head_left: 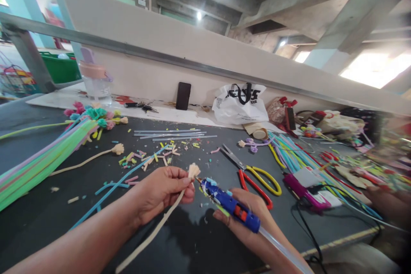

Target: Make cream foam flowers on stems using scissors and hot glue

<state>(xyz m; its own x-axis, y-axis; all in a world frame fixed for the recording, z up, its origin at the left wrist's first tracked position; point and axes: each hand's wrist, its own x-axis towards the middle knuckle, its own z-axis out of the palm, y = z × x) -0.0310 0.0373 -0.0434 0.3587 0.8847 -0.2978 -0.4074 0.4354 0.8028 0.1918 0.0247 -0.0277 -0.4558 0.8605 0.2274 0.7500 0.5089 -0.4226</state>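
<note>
Between its thumb and fingers my left hand (pixel 171 188) pinches a cream pipe-cleaner flower (pixel 193 170), just below the bloom; its long stem (pixel 152 235) hangs down toward the front edge. My right hand (pixel 247 209) is wrapped round a blue glue gun (pixel 229 200) with a clear glue stick (pixel 282 248) coming out of its back. The gun's nozzle is at the base of the bloom; whether they touch I cannot tell. Beyond the gun, scissors (pixel 245 169) with one red and one yellow handle lie with blades slightly apart.
Bundled green stems (pixel 48 158) with colourful flowers lie at left. Glue sticks (pixel 173 134) and fuzzy scraps (pixel 163 154) are scattered ahead. A black phone (pixel 183 96) leans at the back beside a white bag (pixel 240 105). At right are a magenta glue gun (pixel 305 192) and another person's hand (pixel 390 205).
</note>
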